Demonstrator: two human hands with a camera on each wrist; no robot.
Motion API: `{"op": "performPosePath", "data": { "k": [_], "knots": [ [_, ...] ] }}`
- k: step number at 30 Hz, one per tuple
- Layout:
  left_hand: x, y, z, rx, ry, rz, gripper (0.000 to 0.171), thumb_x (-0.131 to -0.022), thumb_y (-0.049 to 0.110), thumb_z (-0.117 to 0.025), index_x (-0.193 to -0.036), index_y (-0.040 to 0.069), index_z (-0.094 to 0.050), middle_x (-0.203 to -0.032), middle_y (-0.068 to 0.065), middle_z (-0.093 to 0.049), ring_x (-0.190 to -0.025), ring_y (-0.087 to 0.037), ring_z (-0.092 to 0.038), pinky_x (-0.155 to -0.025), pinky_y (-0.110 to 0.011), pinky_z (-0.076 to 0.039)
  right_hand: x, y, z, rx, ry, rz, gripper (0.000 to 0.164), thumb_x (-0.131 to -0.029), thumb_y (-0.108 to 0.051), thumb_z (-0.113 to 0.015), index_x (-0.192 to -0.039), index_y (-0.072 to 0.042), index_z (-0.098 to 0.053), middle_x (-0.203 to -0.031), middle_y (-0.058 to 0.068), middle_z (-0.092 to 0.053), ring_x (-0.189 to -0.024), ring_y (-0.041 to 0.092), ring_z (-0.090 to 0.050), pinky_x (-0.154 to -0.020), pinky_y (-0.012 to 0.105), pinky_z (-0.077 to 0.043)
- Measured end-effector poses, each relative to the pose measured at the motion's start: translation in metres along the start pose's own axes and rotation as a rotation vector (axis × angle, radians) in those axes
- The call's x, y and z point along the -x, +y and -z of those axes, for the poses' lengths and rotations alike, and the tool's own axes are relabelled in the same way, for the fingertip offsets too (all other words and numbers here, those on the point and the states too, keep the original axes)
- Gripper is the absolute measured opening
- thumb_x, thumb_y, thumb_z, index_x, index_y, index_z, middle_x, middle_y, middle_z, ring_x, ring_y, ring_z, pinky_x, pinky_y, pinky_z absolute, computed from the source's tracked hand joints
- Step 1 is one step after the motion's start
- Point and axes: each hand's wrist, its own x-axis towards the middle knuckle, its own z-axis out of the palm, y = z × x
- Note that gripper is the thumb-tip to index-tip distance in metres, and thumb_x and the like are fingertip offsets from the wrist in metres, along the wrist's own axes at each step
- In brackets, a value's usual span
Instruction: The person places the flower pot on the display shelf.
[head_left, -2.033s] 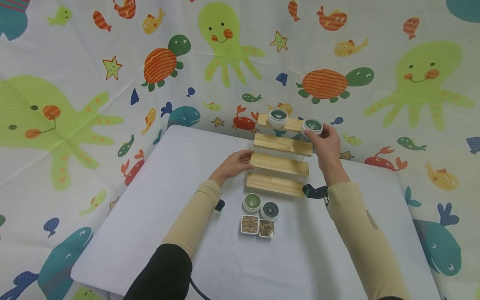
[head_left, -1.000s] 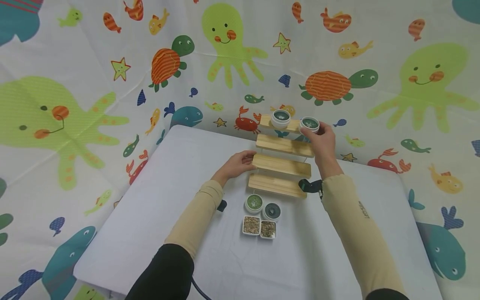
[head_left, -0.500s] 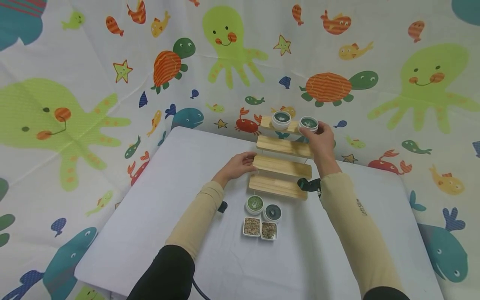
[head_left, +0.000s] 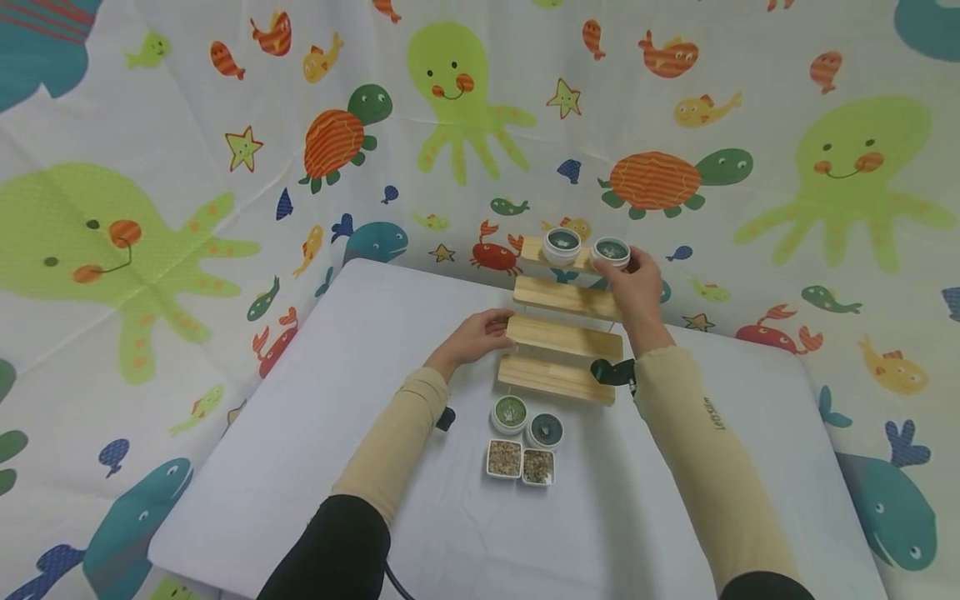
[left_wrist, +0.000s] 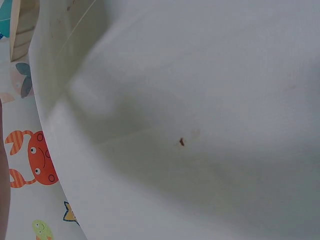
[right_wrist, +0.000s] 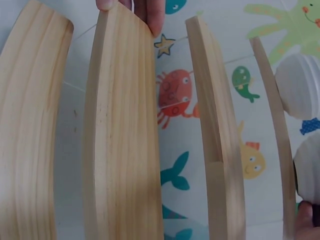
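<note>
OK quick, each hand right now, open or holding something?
Left hand: closed, gripping the left end of the third plank from the top.
Right hand: closed, holding a white pot at the right end of the top plank.

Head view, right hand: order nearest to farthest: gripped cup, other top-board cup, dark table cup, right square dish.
From the right hand:
1. Gripped cup: in its fingers, at the top board's right end.
2. Other cup: left on that board.
3. Dark cup: on the table.
4. Square dish: on the table, nearer the person.
</note>
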Motion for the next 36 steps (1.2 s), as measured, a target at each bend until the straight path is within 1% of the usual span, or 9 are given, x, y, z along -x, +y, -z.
{"op": "performPosePath", "data": {
  "k": [7, 14, 20, 25, 27, 32, 34, 36],
  "knots": [
    [0.002, 0.001, -0.001, 0.0, -0.003, 0.011, 0.062, -0.083, 0.02, -0.068, -0.137, 0.008, -0.041, -0.138, -0.009, -0.046, -0.124, -0.018, -0.048, -0.103, -0.025, -0.043, -0.001, 0.002, 0.0, 0.006, 0.001, 0.02, 0.077, -0.077, -0.036, -0.072, -0.139, -0.009, -0.036, -0.136, 0.008, -0.046, -0.124, 0.016, -0.044, -0.102, 0.022, -0.043],
    [0.003, 0.005, 0.0, 0.0, -0.006, 0.002, 0.061, -0.084, 0.018, -0.068, -0.137, 0.006, -0.041, -0.137, -0.01, -0.047, -0.124, -0.018, -0.048, -0.103, -0.024, -0.043, -0.003, 0.004, 0.002, 0.058, 0.006, 0.055, 0.074, -0.077, -0.038, -0.071, -0.137, -0.008, -0.04, -0.132, 0.008, -0.049, -0.117, 0.015, -0.047, -0.099, 0.025, -0.046],
    [0.002, 0.005, -0.001, 0.001, -0.009, -0.004, 0.061, -0.084, 0.017, -0.067, -0.137, 0.005, -0.04, -0.138, -0.01, -0.046, -0.125, -0.018, -0.048, -0.103, -0.024, -0.043, -0.004, 0.005, 0.002, 0.086, 0.012, 0.07, 0.074, -0.078, -0.039, -0.07, -0.137, -0.007, -0.04, -0.131, 0.009, -0.05, -0.116, 0.016, -0.048, -0.099, 0.026, -0.046],
    [0.002, 0.004, -0.002, 0.003, -0.004, 0.003, 0.061, -0.084, 0.018, -0.067, -0.137, 0.006, -0.04, -0.137, -0.01, -0.047, -0.124, -0.018, -0.048, -0.103, -0.024, -0.043, -0.003, 0.006, 0.002, 0.084, 0.011, 0.074, 0.072, -0.078, -0.04, -0.07, -0.136, -0.008, -0.042, -0.129, 0.008, -0.051, -0.114, 0.014, -0.048, -0.098, 0.026, -0.047],
    [0.001, 0.003, -0.002, -0.001, -0.001, 0.004, 0.061, -0.084, 0.018, -0.068, -0.137, 0.006, -0.041, -0.137, -0.009, -0.047, -0.125, -0.018, -0.048, -0.103, -0.024, -0.043, -0.003, 0.006, 0.002, 0.066, 0.011, 0.079, 0.07, -0.077, -0.039, -0.071, -0.134, -0.008, -0.044, -0.128, 0.008, -0.052, -0.113, 0.015, -0.049, -0.097, 0.027, -0.047],
    [-0.002, -0.001, -0.001, -0.005, 0.007, 0.005, 0.061, -0.083, 0.019, -0.068, -0.137, 0.007, -0.041, -0.138, -0.009, -0.046, -0.125, -0.018, -0.048, -0.103, -0.024, -0.043, 0.0, 0.008, 0.007, 0.024, 0.019, 0.078, 0.076, -0.077, -0.035, -0.073, -0.138, -0.006, -0.039, -0.133, 0.011, -0.047, -0.117, 0.018, -0.045, -0.102, 0.026, -0.042],
    [-0.002, -0.002, -0.001, -0.004, 0.004, 0.006, 0.061, -0.083, 0.019, -0.068, -0.137, 0.007, -0.04, -0.138, -0.009, -0.046, -0.125, -0.018, -0.048, -0.103, -0.024, -0.043, 0.002, 0.009, 0.01, 0.037, 0.028, 0.076, 0.08, -0.077, -0.034, -0.072, -0.141, -0.006, -0.034, -0.136, 0.011, -0.043, -0.121, 0.018, -0.043, -0.105, 0.026, -0.04],
    [-0.002, -0.001, -0.001, -0.008, 0.0, 0.004, 0.062, -0.083, 0.019, -0.068, -0.137, 0.007, -0.04, -0.138, -0.009, -0.046, -0.125, -0.017, -0.048, -0.103, -0.024, -0.043, 0.004, 0.01, 0.012, 0.049, 0.035, 0.079, 0.081, -0.077, -0.035, -0.072, -0.142, -0.008, -0.033, -0.138, 0.01, -0.042, -0.123, 0.019, -0.042, -0.106, 0.026, -0.039]
  ]
}}
